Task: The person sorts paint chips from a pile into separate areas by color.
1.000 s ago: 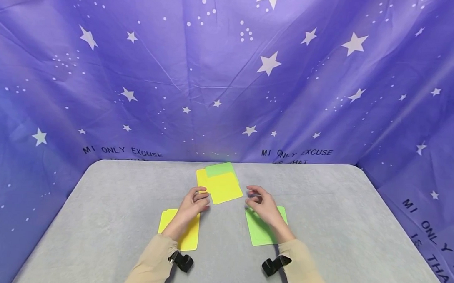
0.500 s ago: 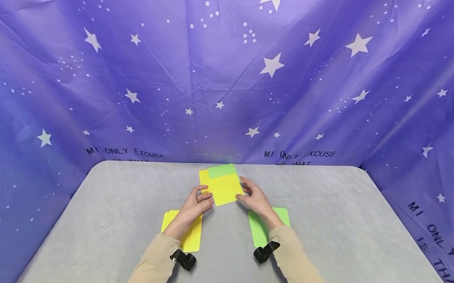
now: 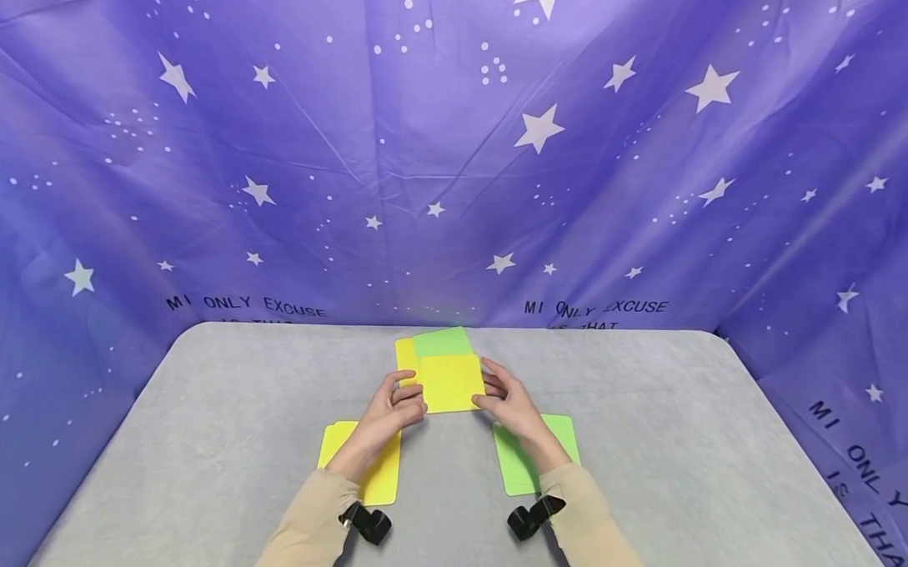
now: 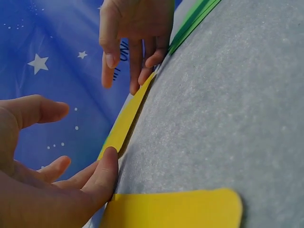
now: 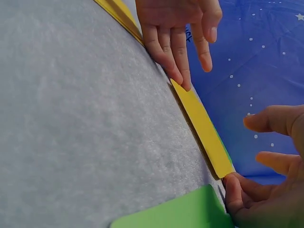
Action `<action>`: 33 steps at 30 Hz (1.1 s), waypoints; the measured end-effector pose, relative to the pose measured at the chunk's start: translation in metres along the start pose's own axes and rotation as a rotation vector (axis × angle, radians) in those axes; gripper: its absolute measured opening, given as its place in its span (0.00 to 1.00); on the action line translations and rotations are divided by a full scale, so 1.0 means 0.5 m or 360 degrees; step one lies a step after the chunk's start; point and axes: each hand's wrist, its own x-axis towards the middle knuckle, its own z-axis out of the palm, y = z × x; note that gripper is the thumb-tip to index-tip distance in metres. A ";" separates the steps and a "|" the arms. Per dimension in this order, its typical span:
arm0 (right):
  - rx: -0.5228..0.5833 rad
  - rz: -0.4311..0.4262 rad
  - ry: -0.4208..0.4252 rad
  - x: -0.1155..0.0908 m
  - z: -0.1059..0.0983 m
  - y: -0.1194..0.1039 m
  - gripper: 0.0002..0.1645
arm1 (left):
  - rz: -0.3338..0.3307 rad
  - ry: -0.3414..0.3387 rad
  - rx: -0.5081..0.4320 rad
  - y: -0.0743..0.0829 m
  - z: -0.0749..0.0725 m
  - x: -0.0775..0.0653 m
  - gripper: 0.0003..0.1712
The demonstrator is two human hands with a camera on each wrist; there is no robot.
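Note:
A yellow card (image 3: 450, 383) lies between my two hands, its near edge standing slightly off the table in both wrist views. With fingertips and thumb, my left hand (image 3: 378, 414) holds its left edge. The thumb and fingers of my right hand (image 3: 516, 407) pinch its right edge. Behind and partly under it, a green card (image 3: 443, 341) and another yellow card (image 3: 405, 353) overlap. Some fingertips are hidden at the card's edges.
Beneath my left forearm lies a small stack of yellow cards (image 3: 384, 477). Green cards (image 3: 517, 469) lie under my right wrist. The grey table (image 3: 193, 441) ends at a purple star-printed curtain (image 3: 354, 146) at the back.
My right hand has moved left from beside the card to its right edge. The top yellow card has turned straighter and slid slightly nearer, baring more green. My left hand has barely moved.

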 end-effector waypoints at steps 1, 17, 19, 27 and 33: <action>0.0013 0.0011 0.0014 -0.003 -0.001 0.000 0.40 | 0.0005 0.0003 -0.0001 0.000 0.001 0.000 0.40; 0.0111 -0.0009 0.0191 -0.034 -0.008 0.003 0.37 | 0.0139 0.0110 0.0093 0.018 0.032 -0.010 0.35; 0.0105 -0.0020 0.0209 -0.037 -0.008 0.005 0.37 | 0.0154 0.0116 0.0100 0.017 0.034 -0.012 0.34; 0.0103 -0.0045 0.0255 -0.052 -0.005 0.012 0.36 | 0.0179 0.0117 0.0175 0.011 0.036 -0.022 0.33; 0.0088 -0.0075 0.0260 -0.066 -0.001 0.014 0.34 | 0.0228 0.0128 0.0262 0.000 0.033 -0.034 0.32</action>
